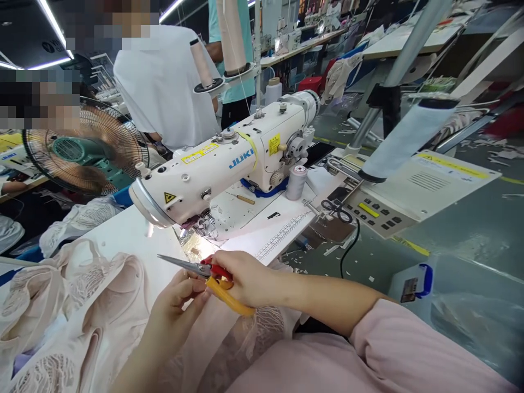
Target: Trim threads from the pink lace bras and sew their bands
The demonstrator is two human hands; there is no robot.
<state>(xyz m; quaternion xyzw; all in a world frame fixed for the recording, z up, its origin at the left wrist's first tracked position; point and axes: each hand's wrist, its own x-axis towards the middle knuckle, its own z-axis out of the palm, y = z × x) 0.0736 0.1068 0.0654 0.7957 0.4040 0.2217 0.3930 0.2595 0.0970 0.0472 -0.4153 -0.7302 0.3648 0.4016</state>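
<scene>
My right hand [241, 278] is wrapped round a pair of scissors [180, 263] with red and orange handles. Their pointed blades reach left over my left hand [174, 308]. The thumb and fingers of that hand are pinched together close beside the orange handle; what lies between them is too small or hidden to make out. Below both hands a pale pink lace garment [216, 338] drapes over my lap. More pale pink lace bras [110, 295] are heaped on the table to the left. Just beyond my hands stands a white sewing machine [213, 169], its needle area lit.
A grey thread cone [296, 183] and a wooden-handled tool [245, 199] are by the machine. To the right is a control box [409, 185]. A clear plastic bin [462, 305] stands on the floor. A fan [84, 147] and people are beyond the machine.
</scene>
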